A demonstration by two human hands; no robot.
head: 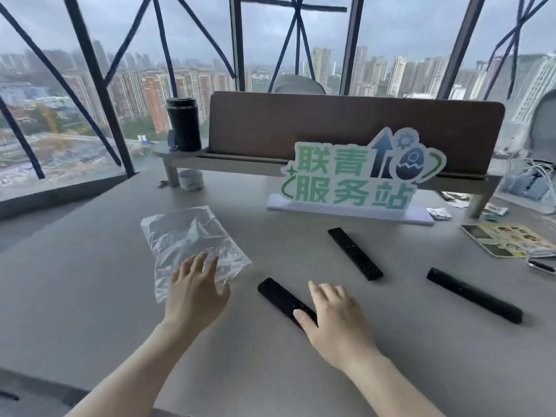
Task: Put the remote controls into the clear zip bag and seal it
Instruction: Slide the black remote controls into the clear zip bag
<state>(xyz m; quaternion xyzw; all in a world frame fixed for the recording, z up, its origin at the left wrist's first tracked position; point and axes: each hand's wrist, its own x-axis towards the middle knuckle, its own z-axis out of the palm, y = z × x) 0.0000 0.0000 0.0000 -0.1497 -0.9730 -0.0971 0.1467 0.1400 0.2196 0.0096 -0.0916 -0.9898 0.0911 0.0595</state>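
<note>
Both hands [195, 291] [337, 317] spread, below sign [358, 173] reading "联青服务站".

We are in a high-rise office: a grey surface [90, 296] with a brown divider panel [346, 127] along its far edge, a standing sign [355, 173] before it, and windows [403, 40] overlooking city towers.

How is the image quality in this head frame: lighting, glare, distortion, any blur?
Head view: soft, even overcast daylight from the windows, so shadows on the desk are faint; wide-angle bending curves the brown divider and window frames; the clear zip bag shows pale sheen but no harsh glare; left hand, right hand and remotes look slightly soft.
</note>
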